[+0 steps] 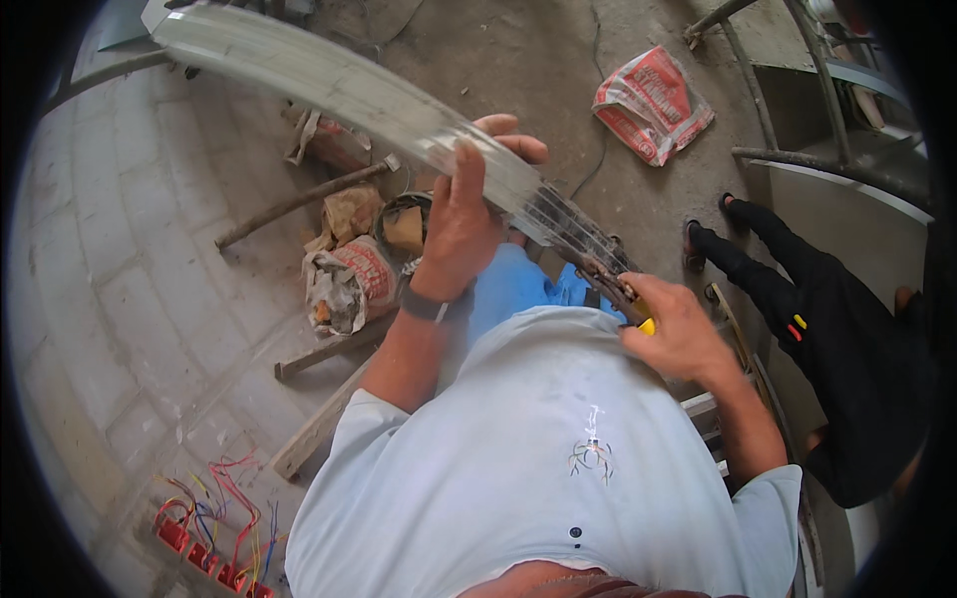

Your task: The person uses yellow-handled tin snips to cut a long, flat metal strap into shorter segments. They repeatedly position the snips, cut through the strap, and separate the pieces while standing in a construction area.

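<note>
A long, pale, shiny strip [329,85], smeared by motion, slants from the upper left down to the front of my body. My left hand [464,219] grips it near its lower part, the thumb on the near side and the fingertips showing past the far edge. At the strip's lower end, my right hand [673,324] is closed around a dark, worn metal hand tool [608,279] with a yellow handle [646,326]. The tool's jaws or blade overlap the strip's end, so its exact kind is unclear.
A block wall [130,269] stands on the left, with red electrical boxes [202,556] trailing loose wires. Torn sacks [349,284], a bucket [404,224] and wooden pieces lie nearby. Another red-and-white sack [653,105] lies ahead. A person in black [847,329] stands at right.
</note>
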`<state>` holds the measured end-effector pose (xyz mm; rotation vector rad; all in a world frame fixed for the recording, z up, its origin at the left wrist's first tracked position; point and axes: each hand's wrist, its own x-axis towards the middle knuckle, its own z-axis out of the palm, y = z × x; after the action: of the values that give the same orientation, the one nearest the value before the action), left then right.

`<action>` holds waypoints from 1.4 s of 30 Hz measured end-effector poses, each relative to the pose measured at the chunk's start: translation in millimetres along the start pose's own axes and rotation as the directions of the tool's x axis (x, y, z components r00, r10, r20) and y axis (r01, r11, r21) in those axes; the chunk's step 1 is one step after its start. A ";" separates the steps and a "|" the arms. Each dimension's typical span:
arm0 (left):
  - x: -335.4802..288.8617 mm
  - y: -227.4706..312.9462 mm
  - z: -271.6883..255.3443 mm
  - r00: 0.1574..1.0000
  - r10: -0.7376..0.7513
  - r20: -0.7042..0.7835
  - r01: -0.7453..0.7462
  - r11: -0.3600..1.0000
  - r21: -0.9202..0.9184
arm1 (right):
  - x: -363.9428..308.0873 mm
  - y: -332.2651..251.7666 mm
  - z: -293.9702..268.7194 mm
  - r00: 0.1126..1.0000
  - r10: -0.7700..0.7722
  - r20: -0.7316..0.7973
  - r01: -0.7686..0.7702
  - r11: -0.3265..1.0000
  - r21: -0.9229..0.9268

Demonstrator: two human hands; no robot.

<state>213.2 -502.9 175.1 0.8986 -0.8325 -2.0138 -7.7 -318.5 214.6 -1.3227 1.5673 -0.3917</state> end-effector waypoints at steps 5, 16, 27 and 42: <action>13.4 -10.2 -10.5 0.983 -0.059 -0.175 0.055 0.998 -0.028 | 4.7 11.6 -56.0 0.886 0.204 0.417 -0.184 0.979 -0.088; 29.0 -29.9 -12.7 0.977 -0.207 0.046 0.209 0.977 -0.046 | 6.9 45.7 -56.2 0.982 0.158 0.107 -0.188 0.893 0.408; 32.3 -51.7 -2.6 0.945 -0.328 -0.011 0.317 0.904 0.288 | -5.8 84.6 2.9 0.950 -0.048 0.308 -0.273 0.351 0.896; -44.9 -41.9 -0.8 0.865 -0.485 0.130 0.498 0.863 -0.089 | -19.7 49.7 24.7 0.945 0.308 0.108 -0.247 0.459 0.854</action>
<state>218.8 -444.9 155.6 1.0196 -0.5593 -2.5440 -16.5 -275.6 175.2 -0.2409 1.2846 -0.8764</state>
